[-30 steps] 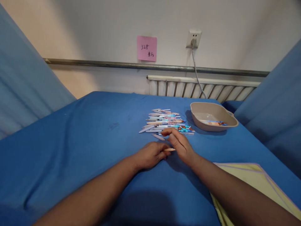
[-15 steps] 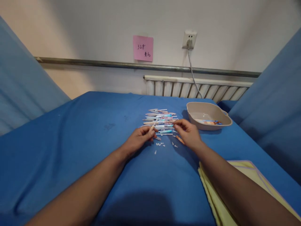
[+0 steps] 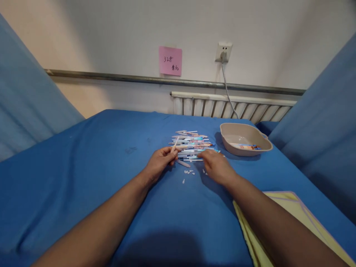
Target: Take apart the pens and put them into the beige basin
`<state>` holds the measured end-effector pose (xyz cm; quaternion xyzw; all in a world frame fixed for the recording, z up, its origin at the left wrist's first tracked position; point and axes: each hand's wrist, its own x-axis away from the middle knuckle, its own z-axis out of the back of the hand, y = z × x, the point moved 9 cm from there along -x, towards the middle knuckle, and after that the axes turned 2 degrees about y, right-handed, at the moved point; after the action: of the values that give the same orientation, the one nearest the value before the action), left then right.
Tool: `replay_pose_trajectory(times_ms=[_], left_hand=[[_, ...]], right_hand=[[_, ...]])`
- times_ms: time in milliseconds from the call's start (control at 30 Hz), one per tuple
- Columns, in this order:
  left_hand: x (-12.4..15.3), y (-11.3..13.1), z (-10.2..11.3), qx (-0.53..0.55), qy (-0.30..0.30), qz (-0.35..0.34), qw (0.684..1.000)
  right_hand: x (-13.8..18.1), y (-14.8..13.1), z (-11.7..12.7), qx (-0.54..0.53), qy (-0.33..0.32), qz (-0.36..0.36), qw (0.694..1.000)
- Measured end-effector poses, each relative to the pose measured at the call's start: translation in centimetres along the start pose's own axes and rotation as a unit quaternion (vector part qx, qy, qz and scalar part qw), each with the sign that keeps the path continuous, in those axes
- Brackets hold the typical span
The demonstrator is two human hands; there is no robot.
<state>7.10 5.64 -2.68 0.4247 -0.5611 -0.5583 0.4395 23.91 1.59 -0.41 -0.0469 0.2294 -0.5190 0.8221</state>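
Observation:
My left hand is closed around a pale, slim pen part, its thin end pointing up and away from me. Just under those fingers a pale pen barrel lies on the blue sheet. Over the near right side of a heap of pen parts is my right hand, fingers curled down among the pieces. Whatever its fingertips pinch is hidden. The heap holds several barrels and thin white sticks, lying roughly parallel. Small white tips are scattered on the sheet nearer to me.
A beige basin with several orange and blue pens inside stands right of the heap. Folded yellow cloth lies under my right forearm. Behind the blue-covered bed are a metal rail and a radiator.
My right hand has moved slightly left and lower onto the heap. The orange piece seen beneath it no longer shows there. My left hand has shifted a little left, still holding the pale pen part.

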Motion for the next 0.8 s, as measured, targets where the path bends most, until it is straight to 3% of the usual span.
replay_pose_trajectory(times_ms=[67, 167, 367, 467, 567, 700, 800], left_hand=[[0.3, -0.2, -0.7, -0.009, -0.023, 0.014, 1.000], [0.8, -0.5, -1.6, -0.027, -0.057, 0.036, 0.997], [1.0, -1.0, -2.3, -0.060, -0.082, 0.048, 0.994], [1.1, -0.8, -2.5, -0.089, -0.088, 0.039, 0.991], [1.2, -0.7, -2.6, -0.121, -0.091, 0.032, 0.988], [1.1, -1.0, -2.7, -0.153, -0.109, 0.018, 0.982], [1.1, -1.2, -2.8, -0.168, -0.126, 0.005, 0.978]], right_hand=[[0.3, 2.9, 1.7, 0.030, 0.006, -0.102, 0.994], [1.2, 5.1, 1.8, 0.062, -0.071, -0.172, 0.981], [1.5, 3.9, -1.2, 0.040, -0.149, -0.118, 0.981], [1.1, 3.5, -1.6, 0.002, -0.117, -0.093, 0.989], [0.5, 3.6, -1.1, -0.105, -0.051, -0.095, 0.989], [0.0, 3.8, -0.5, -0.294, 0.014, -0.102, 0.950], [-0.2, 3.6, -0.4, -0.350, 0.029, -0.095, 0.932]])
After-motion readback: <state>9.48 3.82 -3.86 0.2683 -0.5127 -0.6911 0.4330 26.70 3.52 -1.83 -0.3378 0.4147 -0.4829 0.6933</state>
